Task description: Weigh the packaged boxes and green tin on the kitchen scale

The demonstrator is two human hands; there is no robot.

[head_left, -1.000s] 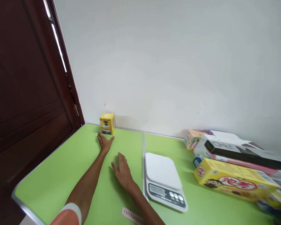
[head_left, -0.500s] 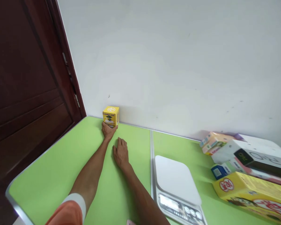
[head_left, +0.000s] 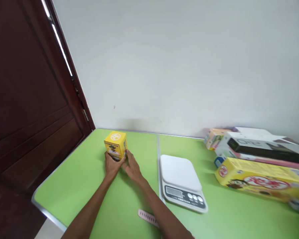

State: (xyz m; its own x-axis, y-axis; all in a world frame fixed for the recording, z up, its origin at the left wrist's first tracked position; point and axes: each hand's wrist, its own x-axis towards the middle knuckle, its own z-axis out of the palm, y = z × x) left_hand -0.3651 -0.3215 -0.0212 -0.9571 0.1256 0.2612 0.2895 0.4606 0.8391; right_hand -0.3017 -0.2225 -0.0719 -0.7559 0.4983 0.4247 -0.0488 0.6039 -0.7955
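Note:
A small yellow cube-shaped box [head_left: 115, 145] with "COME ON" printed on it is near the back left of the green table [head_left: 89, 172]. My left hand [head_left: 112, 165] grips the box low on its front, thumb and fingers on either side. My right hand [head_left: 132, 167] is against the box's lower right corner, fingers bent; whether it bears any of the grip is hard to make out. Right of my hands lies a white kitchen scale [head_left: 180, 174] with nothing on its plate. A pink perforated strap [head_left: 147, 216] lies partly under my right forearm.
At the right is a pile of cartons, among them a long yellow box [head_left: 256, 177], a black-and-white box [head_left: 264, 149] and a small peach-coloured box [head_left: 214, 136]. A white wall [head_left: 164, 66] rises behind the table, and a dark wooden door [head_left: 27, 99] stands at the left.
My left hand has drawn the yellow box away from the wall, nearer to me. My right hand has come up to the box's right side. The camera view has shifted, showing more of the strap.

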